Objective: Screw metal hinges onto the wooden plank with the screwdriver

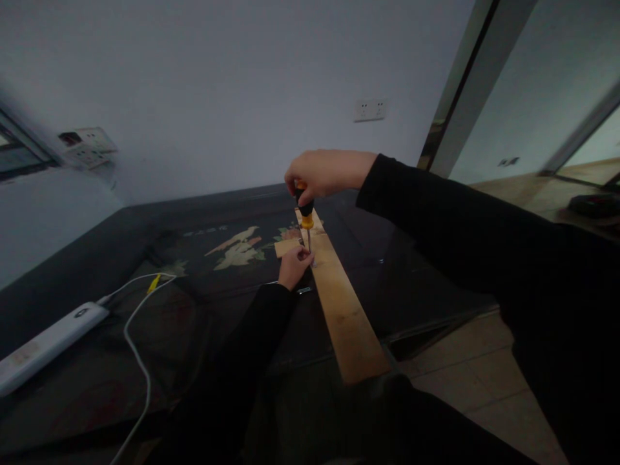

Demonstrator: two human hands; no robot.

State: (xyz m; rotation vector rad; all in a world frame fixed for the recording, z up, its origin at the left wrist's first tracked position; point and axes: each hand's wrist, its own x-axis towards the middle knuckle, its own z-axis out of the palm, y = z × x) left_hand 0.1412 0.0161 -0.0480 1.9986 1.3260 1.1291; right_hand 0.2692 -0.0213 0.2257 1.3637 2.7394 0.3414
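Nearest: board, lying lengthwise on the dark desk, near end pointing at the person. Looks thin, light and stiff; should be easy to shift, could skid on that glossy top. Best held down flat by its long edges, close to the work point. White cable and power strip off to the left, well apart from it. Small metal piece just left of the board. Left hand next: fingers curled in at the lower end of the screwdriver shaft (too small to tell if they pinch the shaft or something tiny). Screwdriver stands about upright over the board; handle is probably light, rigid and grippy, bare shaft slicker. Right hand is closed round the handle from above, sensible place to hold it. Wood scrap by the board's left edge. Far: socket on the wall.
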